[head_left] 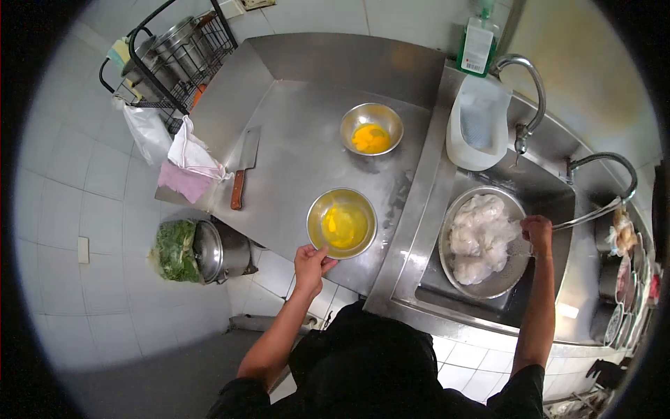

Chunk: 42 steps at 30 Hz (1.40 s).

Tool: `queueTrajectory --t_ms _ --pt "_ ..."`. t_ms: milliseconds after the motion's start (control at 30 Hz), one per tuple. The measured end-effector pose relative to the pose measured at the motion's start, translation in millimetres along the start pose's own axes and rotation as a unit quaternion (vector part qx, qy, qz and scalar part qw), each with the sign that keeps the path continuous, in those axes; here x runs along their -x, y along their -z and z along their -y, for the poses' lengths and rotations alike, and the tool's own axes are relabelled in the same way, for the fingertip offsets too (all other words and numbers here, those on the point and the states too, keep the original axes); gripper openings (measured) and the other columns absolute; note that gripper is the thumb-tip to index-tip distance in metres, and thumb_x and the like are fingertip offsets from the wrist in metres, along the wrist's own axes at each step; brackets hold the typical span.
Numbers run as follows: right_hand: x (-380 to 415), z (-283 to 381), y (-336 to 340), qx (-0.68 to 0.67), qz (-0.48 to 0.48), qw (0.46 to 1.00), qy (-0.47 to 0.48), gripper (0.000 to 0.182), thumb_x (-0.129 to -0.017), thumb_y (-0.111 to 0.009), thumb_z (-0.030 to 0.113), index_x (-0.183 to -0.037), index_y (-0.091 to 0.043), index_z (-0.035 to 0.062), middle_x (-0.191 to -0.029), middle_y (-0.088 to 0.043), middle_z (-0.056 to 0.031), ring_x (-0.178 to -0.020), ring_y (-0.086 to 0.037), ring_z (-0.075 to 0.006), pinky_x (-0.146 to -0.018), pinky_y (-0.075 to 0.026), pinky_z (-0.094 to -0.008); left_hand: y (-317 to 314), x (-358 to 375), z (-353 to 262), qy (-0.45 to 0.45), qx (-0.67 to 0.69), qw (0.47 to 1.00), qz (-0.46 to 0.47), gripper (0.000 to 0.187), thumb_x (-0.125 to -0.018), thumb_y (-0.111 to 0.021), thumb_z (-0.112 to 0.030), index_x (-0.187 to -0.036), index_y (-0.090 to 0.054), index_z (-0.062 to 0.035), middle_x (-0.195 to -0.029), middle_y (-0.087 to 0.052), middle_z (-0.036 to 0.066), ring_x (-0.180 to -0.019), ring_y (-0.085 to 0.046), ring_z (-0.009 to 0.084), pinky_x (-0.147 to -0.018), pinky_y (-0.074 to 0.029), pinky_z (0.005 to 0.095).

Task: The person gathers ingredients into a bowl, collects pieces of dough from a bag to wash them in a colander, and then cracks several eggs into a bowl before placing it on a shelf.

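Note:
My left hand (311,268) grips the near rim of a steel bowl (371,241) holding beaten-looking yellow egg (342,227), thumb and fingers pinching its edge. Behind it on the steel counter sits a second steel bowl (396,130) with bright yolks (371,138). Over the right side of a large metal basin (447,269), my right hand (537,232) is closed around a thin wire whisk (590,216). Its handle end points right, and fine wires show by the basin. Soft whitish, translucent food (480,237) fills much of the basin, which stands in the sink.
A cleaver (249,150) lies at the counter's left, beside cloths (187,178). Two curved taps, one a silver faucet (537,91), rise behind the sink. A white container (479,150) and green soap bottle (477,45) stand near it. A pot (209,248) and leafy greens (174,251) are lower left.

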State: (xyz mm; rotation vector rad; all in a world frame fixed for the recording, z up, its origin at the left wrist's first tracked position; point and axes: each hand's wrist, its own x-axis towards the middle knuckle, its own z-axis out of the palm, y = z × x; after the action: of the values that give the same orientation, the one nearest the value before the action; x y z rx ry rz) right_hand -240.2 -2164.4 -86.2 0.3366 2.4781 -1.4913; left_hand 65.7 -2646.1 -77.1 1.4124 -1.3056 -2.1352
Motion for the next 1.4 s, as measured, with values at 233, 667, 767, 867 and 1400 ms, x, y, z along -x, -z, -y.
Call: queueTrajectory --t_ms 233,667,767,867,1400 --pt "11.9 6.5 2.1 -0.122 -0.047 0.991 0.001 0.013 -0.072 -0.049 -0.005 -0.079 -0.061 -0.0061 -0.061 -0.056 -0.0091 -0.05 -0.05 -0.0142 -0.043 -0.037 -0.0288 10.6 -38.1 -15.7 -0.001 0.038 0.999 0.03 0.026 -0.079 -0.06 0.005 -0.095 -0.04 -0.002 -0.087 -0.049 0.009 -0.07 -0.055 0.0171 -0.069 -0.06 0.0409" --pt "47.2 30.9 -2.0 -0.11 -0.084 0.99 0.025 0.028 -0.081 -0.059 0.014 -0.056 -0.05 0.0081 -0.05 -0.047 -0.0024 -0.042 -0.041 -0.0123 -0.04 -0.03 -0.031 -8.7 -228.6 -112.9 -0.068 0.145 0.984 0.078 0.025 -0.085 -0.053 -0.001 -0.108 -0.048 0.0093 -0.107 -0.053 0.017 -0.092 -0.059 0.0303 -0.083 -0.056 0.0453" --pt "56.0 55.1 -7.8 0.002 -0.128 0.991 -0.041 0.023 -0.082 -0.065 0.015 -0.063 -0.057 0.0038 -0.052 -0.051 -0.0034 -0.039 -0.043 -0.0144 -0.039 -0.033 -0.0312 -13.7 -275.4 -130.3 -0.082 0.161 0.98 0.082 0.028 -0.089 -0.055 -0.006 -0.114 -0.049 0.0045 -0.108 -0.055 0.012 -0.095 -0.056 0.0254 -0.083 -0.055 0.0364" --pt "37.5 50.2 -0.1 -0.021 -0.079 0.996 -0.039 0.018 -0.08 -0.067 0.014 -0.069 -0.06 0.002 -0.062 -0.056 -0.0052 -0.047 -0.049 -0.0154 -0.042 -0.037 -0.031 -44.7 -232.2 -155.3 -0.092 0.09 0.991 -0.022 0.029 -0.09 -0.057 -0.009 -0.117 -0.05 -0.002 -0.108 -0.056 0.009 -0.09 -0.055 0.0204 -0.08 -0.051 0.033" --pt "61.2 97.1 57.1 0.326 0.053 0.938 0.106 0.014 -0.063 -0.069 0.001 -0.077 -0.07 0.0008 -0.069 -0.068 -0.0122 -0.067 -0.067 -0.0218 -0.064 -0.053 -0.0315 -331.2 103.8 122.6 -0.355 -0.354 0.685 0.529 0.011 -0.07 -0.066 -0.011 -0.066 -0.064 -0.0006 -0.068 -0.064 0.016 -0.065 -0.065 0.0293 -0.061 -0.049 0.0373"
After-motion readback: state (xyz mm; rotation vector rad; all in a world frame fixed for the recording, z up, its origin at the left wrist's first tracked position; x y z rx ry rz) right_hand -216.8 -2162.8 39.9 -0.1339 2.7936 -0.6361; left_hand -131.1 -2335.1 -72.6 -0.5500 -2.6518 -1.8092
